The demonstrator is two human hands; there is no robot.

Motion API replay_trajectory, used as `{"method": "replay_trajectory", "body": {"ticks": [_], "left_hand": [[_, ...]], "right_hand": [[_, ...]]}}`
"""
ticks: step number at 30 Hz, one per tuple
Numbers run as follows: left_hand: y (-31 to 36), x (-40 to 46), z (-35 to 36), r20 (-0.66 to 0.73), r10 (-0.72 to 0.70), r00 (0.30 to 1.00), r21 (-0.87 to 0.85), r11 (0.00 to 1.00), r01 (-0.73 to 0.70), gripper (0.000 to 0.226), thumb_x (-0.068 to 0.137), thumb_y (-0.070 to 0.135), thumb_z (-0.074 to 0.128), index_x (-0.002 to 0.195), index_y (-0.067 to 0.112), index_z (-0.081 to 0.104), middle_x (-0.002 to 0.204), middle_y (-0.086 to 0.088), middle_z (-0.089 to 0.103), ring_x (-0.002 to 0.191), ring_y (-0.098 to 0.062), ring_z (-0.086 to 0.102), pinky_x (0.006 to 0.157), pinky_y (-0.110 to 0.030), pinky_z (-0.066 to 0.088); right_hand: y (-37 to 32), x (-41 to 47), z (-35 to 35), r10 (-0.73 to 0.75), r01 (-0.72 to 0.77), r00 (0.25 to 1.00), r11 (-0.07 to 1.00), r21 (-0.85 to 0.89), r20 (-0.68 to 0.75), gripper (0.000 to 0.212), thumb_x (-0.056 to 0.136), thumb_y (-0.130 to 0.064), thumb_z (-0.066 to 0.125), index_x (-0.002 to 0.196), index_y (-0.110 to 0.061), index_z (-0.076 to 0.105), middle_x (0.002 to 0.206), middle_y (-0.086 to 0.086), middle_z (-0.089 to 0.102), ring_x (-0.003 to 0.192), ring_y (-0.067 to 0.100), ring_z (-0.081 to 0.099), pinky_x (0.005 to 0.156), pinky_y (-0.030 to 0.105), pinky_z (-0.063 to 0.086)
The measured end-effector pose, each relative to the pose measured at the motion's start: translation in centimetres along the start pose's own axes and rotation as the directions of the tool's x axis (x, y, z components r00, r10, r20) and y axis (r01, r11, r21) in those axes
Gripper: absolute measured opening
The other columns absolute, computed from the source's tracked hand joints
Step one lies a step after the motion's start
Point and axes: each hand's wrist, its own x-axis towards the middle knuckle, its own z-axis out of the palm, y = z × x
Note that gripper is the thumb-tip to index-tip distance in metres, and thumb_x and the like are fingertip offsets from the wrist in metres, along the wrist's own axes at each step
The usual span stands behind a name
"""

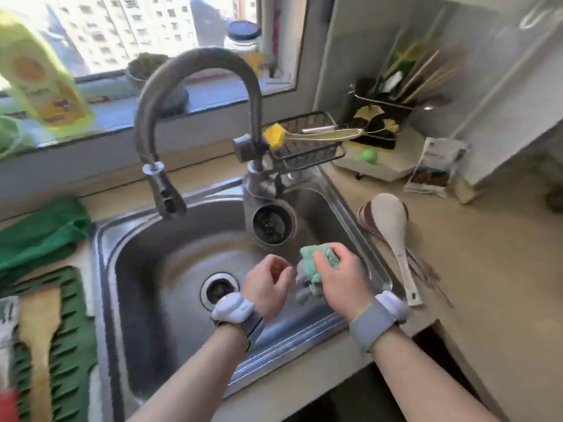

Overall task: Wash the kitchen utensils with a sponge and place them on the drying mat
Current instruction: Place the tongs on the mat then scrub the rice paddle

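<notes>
Partly done: one wooden spatula (38,327) lies on the drying mat (76,345) at 8 o'clock. Right hand (338,278) clamps the sponge (320,260) over the sink (170,269); left hand (268,284) hangs loosely curled, holding nothing. Rice paddle (393,229) at 3 o'clock likely awaits washing.

Bare forearms, grey wristbands (367,325) with white modules

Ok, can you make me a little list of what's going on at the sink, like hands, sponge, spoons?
left hand: over the sink, fingers loosely curled, holding nothing
right hand: grips the sponge
sponge: teal, above the basin
drying mat: green, left of sink
wooden spatula: lying on the mat
white rice paddle: on the counter, right of sink
tap: no water visible
</notes>
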Motion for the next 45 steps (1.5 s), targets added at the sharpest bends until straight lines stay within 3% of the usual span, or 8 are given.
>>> {"method": "replay_trajectory", "body": {"ticks": [5, 8, 16, 25, 31, 35, 42, 45], "left_hand": [[6.4, 3.7, 8.5, 0.105, 0.103, 0.989, 0.081, 0.990, -0.112, 0.007, 0.091, 0.028, 0.062, 0.088, 0.026, 0.056, 0.071, 0.018, 0.056, 0.067, -0.007, 0.053, 0.062, -0.011, 0.033], [8.7, 4.9, 12.5, 0.178, 0.095, 0.979, 0.105, 0.988, -0.114, 0.015, 0.091, 0.031, 0.060, 0.104, 0.023, 0.062, 0.088, 0.011, 0.064, 0.083, -0.013, 0.061, 0.071, -0.015, 0.036], [10.5, 6.0, 17.8, 0.315, 0.050, 0.948, 0.214, 0.969, -0.123, 0.040, 0.096, 0.028, 0.048, 0.136, 0.024, 0.050, 0.130, 0.002, 0.060, 0.118, -0.016, 0.056, 0.100, -0.025, 0.041], [13.0, 8.5, 20.7, 0.111, -0.237, 0.965, -0.060, 0.968, 0.245, 0.037, 0.092, 0.040, 0.057, 0.122, 0.018, 0.062, 0.107, 0.004, 0.069, 0.087, -0.008, 0.057, 0.056, -0.011, 0.035], [13.8, 8.9, 21.1, 0.094, -0.316, 0.944, -0.204, 0.922, 0.329, 0.015, 0.090, 0.039, 0.061, 0.087, 0.025, 0.059, 0.074, 0.011, 0.058, 0.066, -0.005, 0.053, 0.059, -0.021, 0.042], [13.2, 8.5, 20.2, 0.210, -0.246, 0.946, -0.448, 0.836, 0.317, 0.022, 0.072, 0.048, 0.066, 0.070, 0.027, 0.061, 0.069, -0.002, 0.064, 0.066, -0.024, 0.060, 0.078, -0.049, 0.057], [12.5, 4.4, 12.7, 0.304, -0.141, 0.942, -0.721, 0.612, 0.324, 0.011, 0.099, 0.010, 0.048, 0.103, 0.001, 0.054, 0.083, -0.017, 0.059, 0.074, -0.034, 0.066, 0.069, -0.045, 0.059], [11.8, 4.0, 10.9, 0.281, -0.129, 0.951, -0.714, 0.634, 0.297, 0.012, 0.100, 0.011, 0.046, 0.106, 0.007, 0.056, 0.083, -0.011, 0.054, 0.064, -0.027, 0.062, 0.058, -0.035, 0.052]], "right_hand": [[5.0, 4.1, -9.9, 0.050, -0.058, 0.984, 0.997, -0.043, -0.168, 0.018, 0.088, -0.011, 0.056, 0.096, -0.021, 0.068, 0.086, -0.001, 0.066, 0.078, 0.017, 0.058, 0.061, 0.018, 0.038], [7.9, 6.4, -13.8, 0.088, -0.149, 0.964, 0.960, -0.236, -0.253, 0.012, 0.086, -0.025, 0.058, 0.085, -0.019, 0.068, 0.079, 0.004, 0.069, 0.076, 0.028, 0.060, 0.061, 0.028, 0.044], [11.4, 11.2, -15.2, 0.109, -0.119, 0.993, 0.783, -0.611, -0.054, 0.036, 0.085, -0.053, 0.055, 0.097, -0.020, 0.054, 0.103, 0.004, 0.051, 0.093, 0.031, 0.058, 0.073, 0.032, 0.041], [11.3, 14.5, -14.3, 0.191, -0.211, 0.977, 0.843, -0.495, -0.092, 0.036, 0.084, -0.044, 0.063, 0.102, -0.013, 0.061, 0.109, 0.012, 0.061, 0.096, 0.034, 0.060, 0.075, 0.034, 0.046], [11.9, 13.8, -15.7, 0.161, -0.151, 0.987, 0.909, -0.389, -0.007, 0.031, 0.088, -0.040, 0.058, 0.106, -0.015, 0.062, 0.104, 0.006, 0.066, 0.093, 0.027, 0.060, 0.069, 0.024, 0.039], [11.2, 13.0, -17.0, 0.157, -0.172, 0.985, 0.951, -0.256, -0.075, 0.021, 0.090, -0.030, 0.056, 0.106, -0.017, 0.062, 0.094, 0.003, 0.064, 0.080, 0.020, 0.053, 0.067, 0.023, 0.036], [7.2, 11.6, -16.8, 0.089, -0.042, 0.961, 0.982, 0.182, -0.260, 0.022, 0.083, -0.040, 0.060, 0.087, -0.019, 0.065, 0.081, -0.001, 0.070, 0.078, 0.021, 0.066, 0.072, 0.037, 0.055], [3.5, 11.7, -14.8, -0.115, 0.168, 0.944, 0.974, 0.153, -0.308, 0.021, 0.092, -0.032, 0.056, 0.104, -0.021, 0.068, 0.091, -0.008, 0.070, 0.081, 0.006, 0.065, 0.074, 0.018, 0.052]]}}
